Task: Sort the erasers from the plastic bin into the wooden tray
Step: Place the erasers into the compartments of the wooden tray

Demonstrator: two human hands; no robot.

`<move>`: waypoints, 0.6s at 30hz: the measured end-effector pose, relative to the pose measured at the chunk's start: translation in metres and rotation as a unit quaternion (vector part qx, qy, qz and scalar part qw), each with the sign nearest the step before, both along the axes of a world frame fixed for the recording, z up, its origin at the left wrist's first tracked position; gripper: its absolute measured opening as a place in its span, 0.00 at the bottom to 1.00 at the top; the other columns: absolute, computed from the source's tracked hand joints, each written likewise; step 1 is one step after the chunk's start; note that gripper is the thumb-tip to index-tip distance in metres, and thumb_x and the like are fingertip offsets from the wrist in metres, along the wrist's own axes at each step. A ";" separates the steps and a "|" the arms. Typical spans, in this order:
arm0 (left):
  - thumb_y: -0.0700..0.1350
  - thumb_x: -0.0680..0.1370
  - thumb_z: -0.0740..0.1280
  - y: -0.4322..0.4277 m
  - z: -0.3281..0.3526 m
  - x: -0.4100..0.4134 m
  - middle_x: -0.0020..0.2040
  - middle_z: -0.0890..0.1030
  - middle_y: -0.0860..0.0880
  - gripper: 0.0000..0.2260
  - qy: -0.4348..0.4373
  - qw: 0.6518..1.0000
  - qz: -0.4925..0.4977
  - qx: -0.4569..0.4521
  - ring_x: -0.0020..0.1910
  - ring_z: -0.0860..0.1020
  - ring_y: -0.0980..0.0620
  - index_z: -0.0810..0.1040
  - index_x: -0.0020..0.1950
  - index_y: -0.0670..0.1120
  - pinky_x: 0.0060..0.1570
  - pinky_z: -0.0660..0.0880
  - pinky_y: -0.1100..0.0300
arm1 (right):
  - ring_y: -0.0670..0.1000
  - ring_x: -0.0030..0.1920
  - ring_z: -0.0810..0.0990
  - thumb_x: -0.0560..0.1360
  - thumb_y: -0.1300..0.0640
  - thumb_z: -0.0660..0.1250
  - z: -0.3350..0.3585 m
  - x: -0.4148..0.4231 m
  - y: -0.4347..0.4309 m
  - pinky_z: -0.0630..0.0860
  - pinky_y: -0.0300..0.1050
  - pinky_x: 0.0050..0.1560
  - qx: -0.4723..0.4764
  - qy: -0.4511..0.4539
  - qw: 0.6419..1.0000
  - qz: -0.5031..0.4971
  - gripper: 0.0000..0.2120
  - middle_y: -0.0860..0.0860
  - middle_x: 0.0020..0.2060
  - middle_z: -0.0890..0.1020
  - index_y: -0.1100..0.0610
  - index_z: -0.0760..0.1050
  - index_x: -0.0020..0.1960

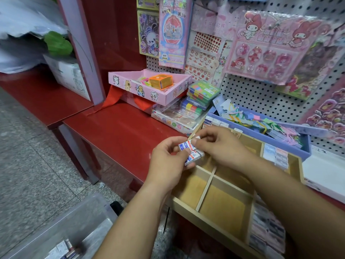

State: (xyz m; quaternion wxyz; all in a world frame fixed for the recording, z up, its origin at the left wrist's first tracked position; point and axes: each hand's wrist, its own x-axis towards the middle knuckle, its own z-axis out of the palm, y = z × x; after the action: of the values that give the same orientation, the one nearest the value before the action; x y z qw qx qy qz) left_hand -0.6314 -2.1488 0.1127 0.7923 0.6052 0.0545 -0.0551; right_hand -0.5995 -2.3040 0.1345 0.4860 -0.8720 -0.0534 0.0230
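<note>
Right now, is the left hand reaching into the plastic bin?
No, the left hand holds erasers up by the wooden tray, apart from the plastic bin.

Below the hands (pixel 166 163), tray (pixel 209 223) compartments stand open, split by a divider (pixel 205 190). Left: bare shelf (pixel 119 128). Beyond: blue box (pixel 261 137) blocks. Right: eraser rows (pixel 268 227) fill theirs.

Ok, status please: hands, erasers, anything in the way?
Left hand and right hand both pinch stacked erasers, over wooden tray. Not yet placed. Nothing blocks the compartments below.
</note>
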 end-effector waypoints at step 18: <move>0.36 0.75 0.75 0.006 -0.015 0.007 0.37 0.85 0.50 0.10 0.006 0.996 0.035 0.087 0.43 0.86 0.45 0.81 0.51 0.48 0.56 0.81 0.40 | 0.57 0.50 0.80 0.75 0.51 0.75 -0.025 0.072 -0.036 0.76 0.50 0.47 -0.273 -0.127 0.933 -0.199 0.11 0.55 0.49 0.82 0.54 0.82 0.54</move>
State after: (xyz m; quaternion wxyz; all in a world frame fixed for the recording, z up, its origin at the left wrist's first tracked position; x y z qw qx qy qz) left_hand -0.6244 -2.1424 0.0973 0.7375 0.6695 0.0846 -0.0258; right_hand -0.5275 -2.3405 0.1090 0.2128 -0.9596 0.0679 -0.1711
